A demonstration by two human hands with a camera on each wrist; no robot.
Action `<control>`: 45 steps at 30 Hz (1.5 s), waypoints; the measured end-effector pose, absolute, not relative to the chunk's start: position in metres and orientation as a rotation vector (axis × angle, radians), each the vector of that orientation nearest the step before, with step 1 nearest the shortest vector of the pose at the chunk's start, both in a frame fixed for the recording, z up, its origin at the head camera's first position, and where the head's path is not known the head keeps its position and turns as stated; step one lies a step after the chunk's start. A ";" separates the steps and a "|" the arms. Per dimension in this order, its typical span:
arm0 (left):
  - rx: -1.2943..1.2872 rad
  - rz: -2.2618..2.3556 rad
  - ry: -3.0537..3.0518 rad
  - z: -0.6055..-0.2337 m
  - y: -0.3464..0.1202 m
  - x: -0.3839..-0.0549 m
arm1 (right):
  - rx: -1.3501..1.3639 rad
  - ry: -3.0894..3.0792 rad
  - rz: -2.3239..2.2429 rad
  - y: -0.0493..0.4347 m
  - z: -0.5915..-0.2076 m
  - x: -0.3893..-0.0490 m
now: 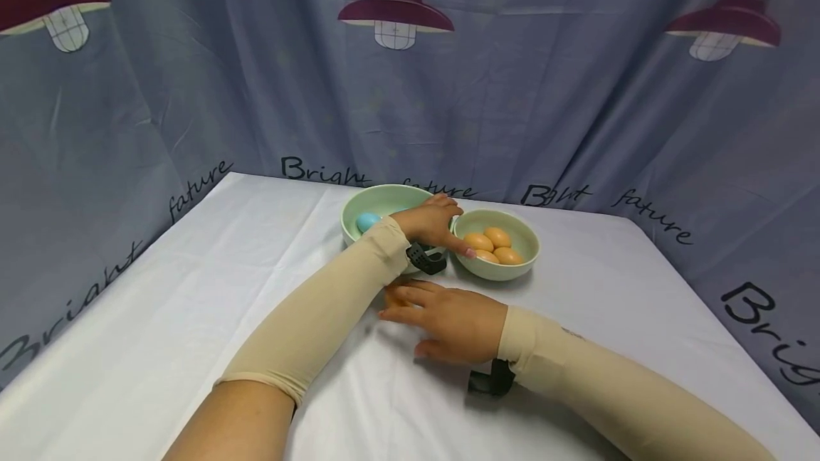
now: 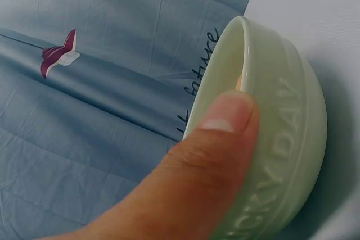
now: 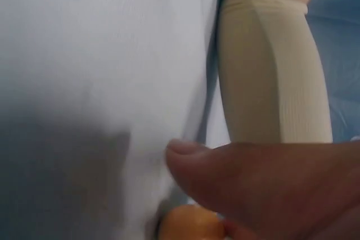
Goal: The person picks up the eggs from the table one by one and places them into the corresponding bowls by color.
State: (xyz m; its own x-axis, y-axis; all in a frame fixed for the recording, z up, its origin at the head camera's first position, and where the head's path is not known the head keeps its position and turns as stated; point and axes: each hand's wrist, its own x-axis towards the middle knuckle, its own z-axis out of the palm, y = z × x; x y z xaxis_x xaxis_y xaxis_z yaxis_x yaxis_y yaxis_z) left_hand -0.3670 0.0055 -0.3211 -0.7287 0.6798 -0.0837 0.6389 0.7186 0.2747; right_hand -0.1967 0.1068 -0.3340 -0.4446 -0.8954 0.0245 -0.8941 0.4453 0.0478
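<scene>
My left hand [image 1: 430,225] stretches across the large green bowl [image 1: 351,213], and its thumb lies at the rim of the small green bowl [image 1: 527,247]. In the left wrist view that thumb [image 2: 225,133] overlaps the rim of the small bowl [image 2: 287,139], which has raised lettering. Several orange-brown eggs [image 1: 498,237] lie inside the small bowl. A blue egg [image 1: 368,221] shows in the large one, the rest of which my arm partly hides. Below, my right hand [image 1: 458,322] has its fingers at an orange-brown egg [image 1: 393,297] on the table; its thumb stands apart from this egg [image 3: 191,223].
A white cloth covers the table [image 1: 192,269]. My left forearm [image 1: 320,304] crosses over the table close to the loose egg and my right fingertips. Behind the bowls hangs a grey-blue curtain [image 1: 288,91] printed with red lamps and lettering.
</scene>
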 end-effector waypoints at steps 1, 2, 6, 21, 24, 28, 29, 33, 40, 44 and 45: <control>1.068 0.338 2.744 -0.321 0.005 -0.367 | 1.634 -2.627 -0.015 0.107 -0.334 -0.199; 1.071 0.341 2.743 -0.320 0.005 -0.367 | 1.635 -2.617 0.018 0.107 -0.335 -0.201; 1.077 0.346 2.742 -0.319 0.004 -0.368 | 1.607 -2.538 0.091 0.108 -0.337 -0.210; 1.069 0.358 2.739 -0.322 0.002 -0.365 | 1.526 -2.543 0.071 0.111 -0.334 -0.209; 1.066 0.343 2.750 -0.322 0.002 -0.365 | 1.517 -2.549 0.037 0.111 -0.337 -0.209; 1.066 0.341 2.759 -0.323 0.002 -0.365 | 1.526 -2.538 0.007 0.111 -0.339 -0.210; 1.065 0.347 2.757 -0.324 0.002 -0.365 | 1.528 -2.541 0.007 0.111 -0.340 -0.209; 1.061 0.383 2.742 -0.326 0.002 -0.365 | 1.537 -2.567 0.009 0.112 -0.337 -0.207; 1.072 0.379 2.745 -0.324 0.004 -0.364 | 1.583 -2.687 0.133 0.117 -0.327 -0.202; 1.070 0.339 2.758 -0.322 0.006 -0.363 | 1.618 -2.761 0.208 0.120 -0.322 -0.203; 1.071 0.332 2.760 -0.321 0.006 -0.363 | 1.621 -2.783 0.206 0.121 -0.322 -0.203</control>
State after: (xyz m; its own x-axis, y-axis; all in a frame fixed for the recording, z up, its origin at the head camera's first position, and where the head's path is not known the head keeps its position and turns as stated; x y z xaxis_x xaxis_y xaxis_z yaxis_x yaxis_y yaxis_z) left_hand -0.3632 0.0063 -0.3215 -0.7302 0.6796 -0.0702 0.6436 0.7186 0.2633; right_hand -0.2034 0.1207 -0.3215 -0.4925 -0.8703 -0.0098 -0.8593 0.4881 -0.1527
